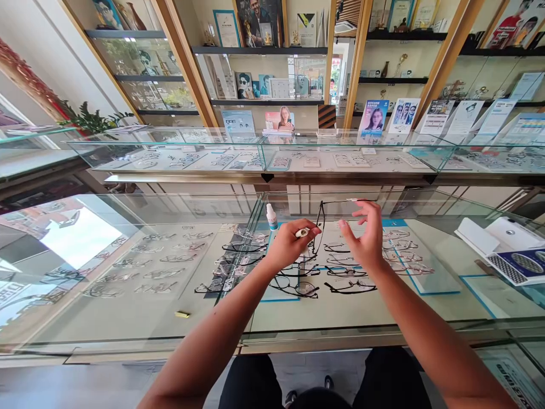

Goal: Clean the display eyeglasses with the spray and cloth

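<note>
A pair of dark, thin-framed eyeglasses [322, 218] is held up on edge above the glass counter by my left hand [292, 244], whose fingers are closed on the near side of the frame. A small rolled white piece [302, 232], perhaps cloth or tissue, sticks out of the same fingers. One temple of the eyeglasses stretches right to the fingertips of my right hand [367, 233]. That hand is open, thumb apart from the curled fingers; whether it touches the temple I cannot tell. Behind my left hand stands a small white spray bottle [271, 217] with a blue label.
Several rows of eyeglasses [351, 287] lie beneath the hands in the glass display counter [340, 318]. A small yellow piece [182, 314] is at left front. An opened white box [504, 241] sits at right. Another glass case [298, 149] runs along the back.
</note>
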`<act>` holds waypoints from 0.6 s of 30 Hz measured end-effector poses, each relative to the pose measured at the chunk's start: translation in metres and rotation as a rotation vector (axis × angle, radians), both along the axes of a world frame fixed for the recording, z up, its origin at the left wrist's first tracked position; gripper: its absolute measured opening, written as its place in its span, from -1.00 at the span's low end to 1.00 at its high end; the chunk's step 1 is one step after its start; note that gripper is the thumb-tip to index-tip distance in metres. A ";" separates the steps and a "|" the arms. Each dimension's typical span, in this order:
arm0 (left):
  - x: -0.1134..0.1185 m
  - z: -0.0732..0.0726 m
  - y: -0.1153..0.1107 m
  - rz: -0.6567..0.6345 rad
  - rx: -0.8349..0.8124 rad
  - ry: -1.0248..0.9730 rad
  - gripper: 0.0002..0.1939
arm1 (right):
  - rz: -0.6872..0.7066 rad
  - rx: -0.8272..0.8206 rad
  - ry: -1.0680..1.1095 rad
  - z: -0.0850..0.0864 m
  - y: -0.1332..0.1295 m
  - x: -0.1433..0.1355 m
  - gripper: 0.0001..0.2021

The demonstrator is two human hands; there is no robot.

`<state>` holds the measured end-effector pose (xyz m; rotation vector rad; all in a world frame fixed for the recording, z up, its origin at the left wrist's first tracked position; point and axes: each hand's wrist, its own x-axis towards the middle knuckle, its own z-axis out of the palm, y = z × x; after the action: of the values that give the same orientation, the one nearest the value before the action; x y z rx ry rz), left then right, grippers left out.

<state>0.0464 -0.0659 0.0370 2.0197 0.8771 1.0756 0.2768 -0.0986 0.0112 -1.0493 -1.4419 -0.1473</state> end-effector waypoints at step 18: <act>0.004 -0.003 -0.002 0.172 0.037 -0.148 -0.52 | -0.056 -0.049 -0.145 -0.003 0.006 -0.004 -0.36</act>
<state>0.0505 -0.0676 0.0338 1.8933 0.9723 1.3264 0.2731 -0.0930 0.0084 -1.1385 -1.5534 -0.2329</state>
